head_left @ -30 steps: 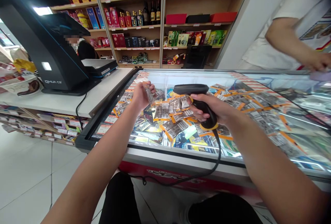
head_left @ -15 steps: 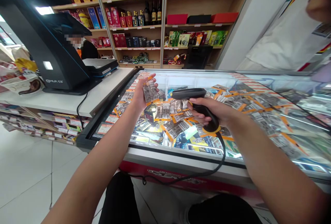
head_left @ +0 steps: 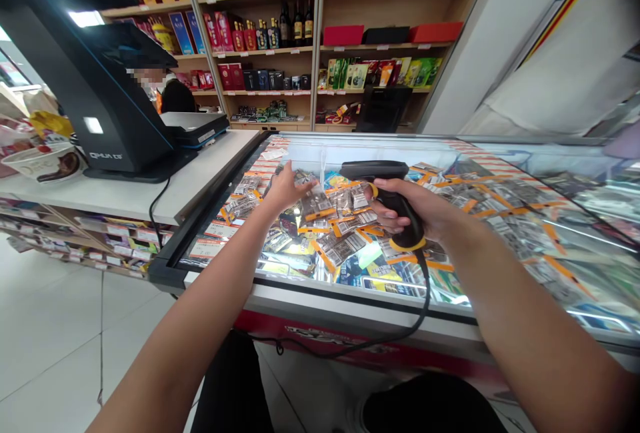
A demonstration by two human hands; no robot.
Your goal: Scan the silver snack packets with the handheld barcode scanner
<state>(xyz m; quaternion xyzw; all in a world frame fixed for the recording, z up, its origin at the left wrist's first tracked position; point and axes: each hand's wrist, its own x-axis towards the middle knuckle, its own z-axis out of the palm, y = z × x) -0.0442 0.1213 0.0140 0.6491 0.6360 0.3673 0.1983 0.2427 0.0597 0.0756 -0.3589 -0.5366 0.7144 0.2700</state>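
Note:
My right hand point(head_left: 405, 206) is wrapped round the grip of a black barcode scanner point(head_left: 375, 169) with yellow trim. The scanner's head points left above the glass-topped freezer point(head_left: 350, 303), and its cable hangs from the handle. My left hand point(head_left: 286, 187) is held over the freezer's left part, its fingers spread. Just right of the thumb, a clear packet with an orange edge point(head_left: 316, 203) rests on the pile; whether the thumb touches it I cannot tell. More orange-edged packets point(head_left: 343, 246) with barcodes lie around and below both hands.
At left, a counter point(head_left: 200, 179) carries a black checkout machine point(head_left: 120, 119) and a paper bowl point(head_left: 45, 163). Behind stand shelves point(head_left: 265, 53) of boxes and bottles. One person point(head_left: 175, 93) is partly hidden behind the machine; another in white point(head_left: 545, 86) stands at right.
My left hand has let go of the packet it held up, which now lies on the pile, and its fingers have spread. The scanner has shifted slightly right and up.

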